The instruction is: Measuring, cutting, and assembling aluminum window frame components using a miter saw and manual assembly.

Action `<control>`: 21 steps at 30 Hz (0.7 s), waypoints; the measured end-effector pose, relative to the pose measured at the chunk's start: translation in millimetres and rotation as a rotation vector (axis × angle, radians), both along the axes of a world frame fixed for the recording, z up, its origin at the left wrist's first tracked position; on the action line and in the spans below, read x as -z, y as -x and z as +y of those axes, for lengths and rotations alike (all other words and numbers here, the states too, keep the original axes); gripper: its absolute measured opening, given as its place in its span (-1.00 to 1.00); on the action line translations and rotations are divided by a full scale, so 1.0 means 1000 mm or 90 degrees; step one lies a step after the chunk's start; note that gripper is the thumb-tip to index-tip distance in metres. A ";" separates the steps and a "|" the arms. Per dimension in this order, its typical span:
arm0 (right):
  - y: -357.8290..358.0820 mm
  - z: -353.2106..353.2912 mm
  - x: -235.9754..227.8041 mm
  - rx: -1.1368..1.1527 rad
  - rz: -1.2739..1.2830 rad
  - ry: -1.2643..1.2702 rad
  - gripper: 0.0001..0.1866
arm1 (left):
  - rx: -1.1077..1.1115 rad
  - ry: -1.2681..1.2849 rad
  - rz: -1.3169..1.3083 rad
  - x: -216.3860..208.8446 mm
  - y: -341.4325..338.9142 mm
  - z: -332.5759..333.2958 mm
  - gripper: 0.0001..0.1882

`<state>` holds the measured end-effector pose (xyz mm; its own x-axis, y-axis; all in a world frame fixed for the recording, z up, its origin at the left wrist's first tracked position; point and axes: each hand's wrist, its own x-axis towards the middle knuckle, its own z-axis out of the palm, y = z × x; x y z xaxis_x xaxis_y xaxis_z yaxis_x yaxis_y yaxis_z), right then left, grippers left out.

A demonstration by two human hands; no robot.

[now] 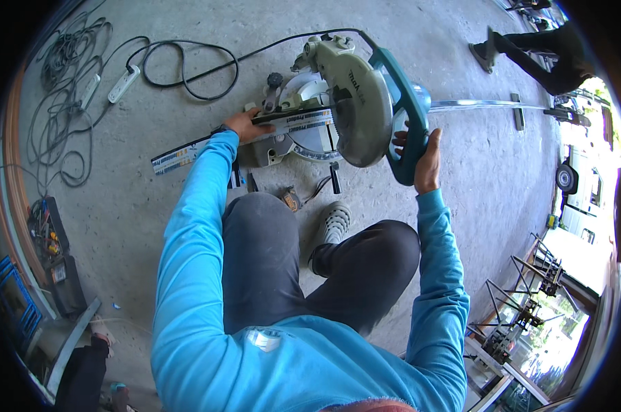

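"While the saw [365,96] was gripped at its green handle [412,130] by the right hand [428,161], where was the long bar [305,121] held?"

"It was laid across the saw's base [261,152], which was set on the floor [187,226], and was held by the left hand [244,126], half closed over it, left of the guard [362,147]. The right hand was curled round the handle, its fingers seen through the opening; how firmly it was squeezed could not be told."

"How was the bar expected to handle?"

"As thin metal, it was judged light and stiff, though some swing at the long ends was to be expected. Its film-covered face was thought slippery, so it was best held flat, well clear of the guard."

"And the saw?"

"It was judged heavy, best taken by the handle; the clear guard was thought its most fragile part."
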<state>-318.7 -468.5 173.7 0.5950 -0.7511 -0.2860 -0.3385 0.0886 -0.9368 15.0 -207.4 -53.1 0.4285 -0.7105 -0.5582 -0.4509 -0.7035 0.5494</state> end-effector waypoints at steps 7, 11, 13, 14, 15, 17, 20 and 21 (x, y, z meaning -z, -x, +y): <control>-0.014 0.004 -0.023 0.010 0.095 0.095 -0.06 | -0.004 -0.035 0.011 -0.008 0.000 -0.004 0.08; -0.016 0.008 -0.021 0.025 0.087 0.118 -0.07 | -0.005 -0.035 -0.003 -0.008 0.001 -0.005 0.07; -0.015 0.008 -0.017 0.024 0.079 0.118 -0.07 | -0.008 -0.016 -0.005 -0.006 0.001 -0.006 0.04; -0.013 0.008 -0.014 0.027 0.079 0.116 -0.07 | -0.012 0.001 0.000 -0.005 0.001 -0.006 0.01; -0.012 0.008 -0.011 0.026 0.075 0.116 -0.07 | -0.012 0.005 0.008 -0.004 0.001 -0.006 -0.01; -0.008 0.009 -0.003 0.027 0.074 0.128 -0.07 | -0.009 -0.003 0.007 -0.003 0.000 -0.007 0.02; -0.003 0.010 0.009 0.030 0.081 0.161 -0.08 | -0.003 -0.018 0.009 -0.004 -0.001 -0.008 0.05; -0.001 0.010 0.012 0.029 0.076 0.161 -0.08 | -0.002 -0.021 0.006 -0.005 -0.001 -0.008 0.05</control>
<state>-317.2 -458.7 161.6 0.5329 -0.8324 -0.1521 -0.4484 -0.1253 -0.8850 16.0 -215.4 -48.6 0.4254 -0.6896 -0.5861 -0.4427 -0.7234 0.5299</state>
